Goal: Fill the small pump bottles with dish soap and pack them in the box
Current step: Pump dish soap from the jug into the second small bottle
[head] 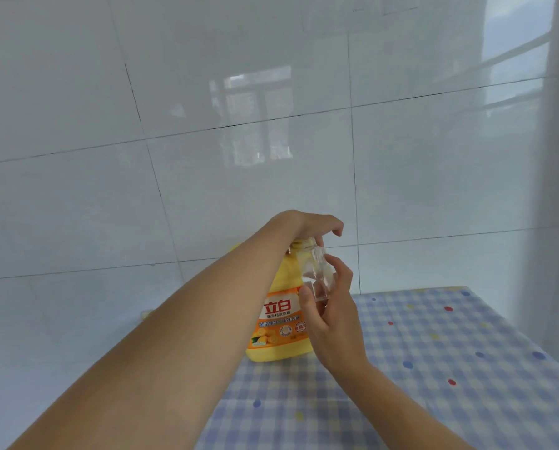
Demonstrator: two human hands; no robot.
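Observation:
A large yellow dish soap bottle with an orange label stands upright on the checked tablecloth, near the table's far left corner. My left hand lies over its top, fingers curled down on the pump head, which is mostly hidden. My right hand grips a small clear bottle and holds it tilted against the big bottle's neck, its mouth up by the pump. How much soap is inside the small bottle I cannot tell. No box is in view.
The table carries a blue-and-white checked cloth with coloured dots and ends at a far edge close to the white tiled wall. A white floor lies to the left of the table.

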